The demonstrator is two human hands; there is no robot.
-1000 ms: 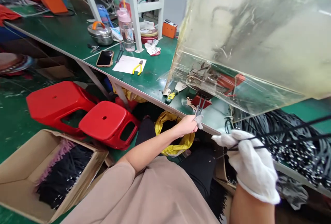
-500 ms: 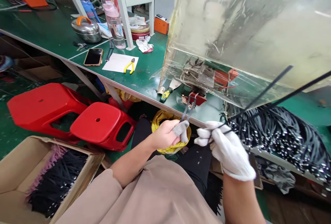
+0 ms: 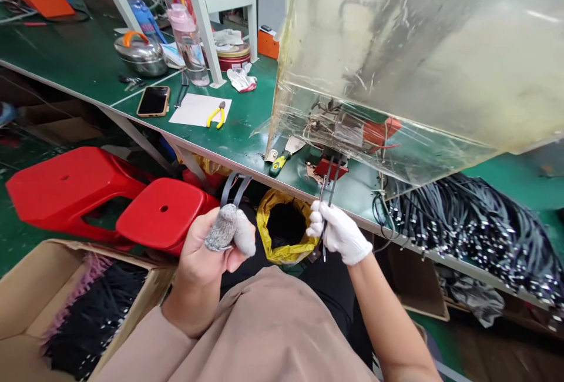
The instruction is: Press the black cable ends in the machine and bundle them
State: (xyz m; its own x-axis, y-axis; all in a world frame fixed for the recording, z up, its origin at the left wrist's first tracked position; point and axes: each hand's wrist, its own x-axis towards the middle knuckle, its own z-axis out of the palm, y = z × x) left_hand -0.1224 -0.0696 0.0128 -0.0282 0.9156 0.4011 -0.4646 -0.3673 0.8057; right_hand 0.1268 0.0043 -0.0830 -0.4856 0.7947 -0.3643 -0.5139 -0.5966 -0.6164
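Observation:
My left hand (image 3: pixel 215 247), with grey finger covers on the thumb and a finger, is closed on a flat dark cord (image 3: pixel 238 189) whose two strands stick up above the fingertips. To its right, my right hand (image 3: pixel 340 232) wears a white glove and pinches another dark cord (image 3: pixel 333 179). Two strands of that cord run up from the glove to the small red fixture (image 3: pixel 328 168) at the bench edge, and a light-tipped end hangs below the fingers. Part of the fixture lies behind a clear plastic shield (image 3: pixel 388 64).
A yellow-lined bin (image 3: pixel 288 253) stands between my knees. At the right lies a heap of black cords (image 3: pixel 476 223) with shiny tips. A scraper (image 3: pixel 282 161), yellow pliers (image 3: pixel 217 115) and a phone (image 3: pixel 153 101) rest on the green bench. Red stools (image 3: pixel 163 211) and a carton (image 3: pixel 26 288) stand left.
My left hand has moved left, away from the fixture, with its cord. My right hand has brought a cord from the right up to the red fixture.

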